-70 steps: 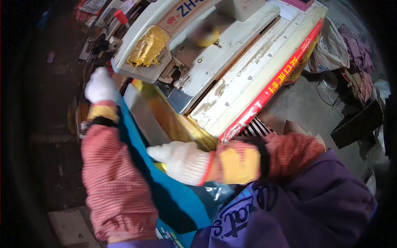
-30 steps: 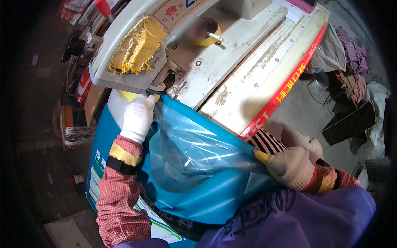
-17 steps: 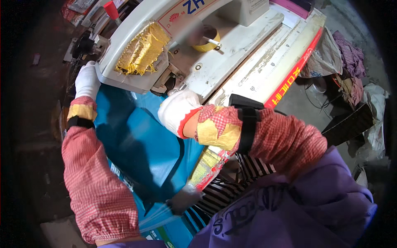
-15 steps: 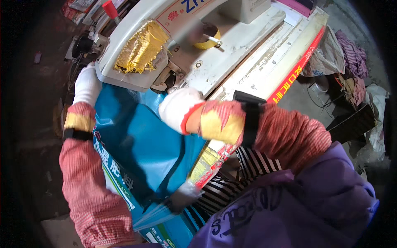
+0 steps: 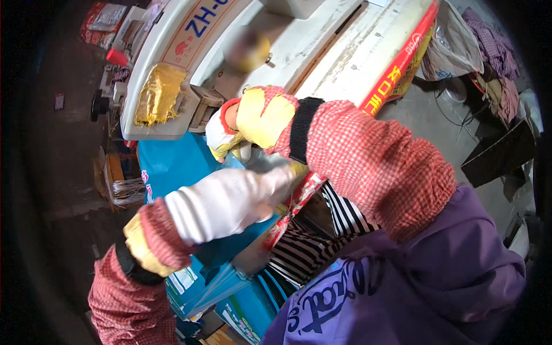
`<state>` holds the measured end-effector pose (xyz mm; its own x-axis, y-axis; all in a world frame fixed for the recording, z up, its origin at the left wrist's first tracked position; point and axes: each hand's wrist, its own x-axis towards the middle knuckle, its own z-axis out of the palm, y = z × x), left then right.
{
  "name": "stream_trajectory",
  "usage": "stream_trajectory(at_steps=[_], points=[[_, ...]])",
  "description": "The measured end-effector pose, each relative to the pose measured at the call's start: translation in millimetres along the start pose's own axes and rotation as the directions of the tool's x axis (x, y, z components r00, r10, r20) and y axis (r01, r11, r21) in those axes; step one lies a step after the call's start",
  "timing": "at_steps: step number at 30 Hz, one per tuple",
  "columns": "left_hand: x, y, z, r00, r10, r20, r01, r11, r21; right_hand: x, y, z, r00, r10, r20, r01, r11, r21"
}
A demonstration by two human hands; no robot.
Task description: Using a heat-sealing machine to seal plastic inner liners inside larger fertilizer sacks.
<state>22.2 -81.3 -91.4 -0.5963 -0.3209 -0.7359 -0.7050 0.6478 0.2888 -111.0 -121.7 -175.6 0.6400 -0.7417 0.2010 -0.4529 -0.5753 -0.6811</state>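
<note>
Your left hand [image 5: 230, 198], in a white glove, crosses mid-frame with its fingers closed at the top edge of the blue bag [image 5: 172, 167]. Your right hand [image 5: 230, 129] sits just above it, under the white machine [image 5: 172, 52]; I can't tell its grip. The bag hangs at centre left, below the machine.

Bag [image 5: 172, 167] below machine [image 5: 190, 52], right hand [image 5: 227, 129] above left hand [image 5: 230, 198], both over bag
</note>
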Motion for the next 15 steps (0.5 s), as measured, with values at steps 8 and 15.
stream_trajectory(at_steps=[8, 15], points=[[-68, 16, -34, 0.943, -0.330, 0.047, 0.330, 0.906, -0.266, 24, 12, 36, 0.995, 0.090, -0.048, -0.081, 0.982, 0.169], [-76, 48, -21, 0.771, -0.618, 0.153, 0.585, 0.782, 0.215, 12, 38, 58, 0.987, -0.031, -0.158, 0.082, 0.941, 0.327]])
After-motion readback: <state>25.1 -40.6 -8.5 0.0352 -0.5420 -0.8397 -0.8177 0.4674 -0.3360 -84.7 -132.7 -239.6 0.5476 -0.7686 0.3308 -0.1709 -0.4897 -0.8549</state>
